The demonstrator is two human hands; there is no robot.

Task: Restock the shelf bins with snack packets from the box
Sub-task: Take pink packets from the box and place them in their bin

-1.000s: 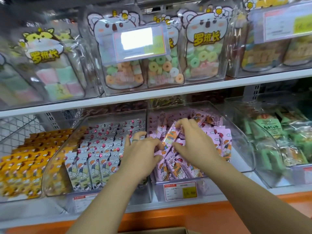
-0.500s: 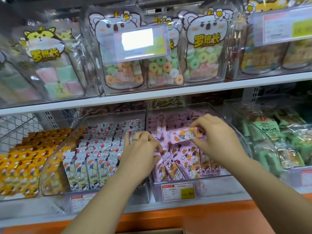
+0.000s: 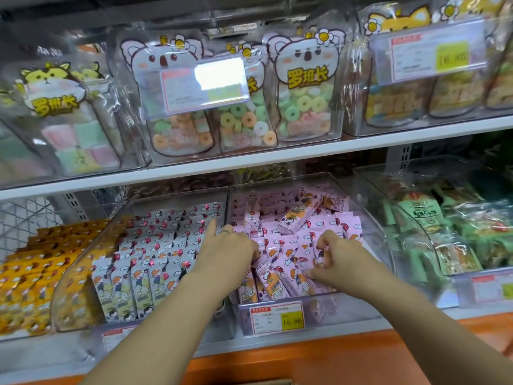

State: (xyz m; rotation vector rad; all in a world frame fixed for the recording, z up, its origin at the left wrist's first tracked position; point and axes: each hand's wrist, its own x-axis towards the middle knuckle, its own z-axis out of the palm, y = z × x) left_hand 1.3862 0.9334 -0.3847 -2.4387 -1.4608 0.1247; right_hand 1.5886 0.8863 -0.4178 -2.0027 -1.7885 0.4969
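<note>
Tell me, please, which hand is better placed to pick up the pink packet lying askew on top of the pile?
Probably the right hand: it sits nearer the tilted packet, just below it, while the left hand is tucked among pink packets farther left.

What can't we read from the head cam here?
Box: head view, cut off by the bottom edge; contents unseen.
Left hand fingertips: head view, buried among pink packets, behind the hand's back; grip unclear.
Upper price tag: head view, washed out by glare.
</note>
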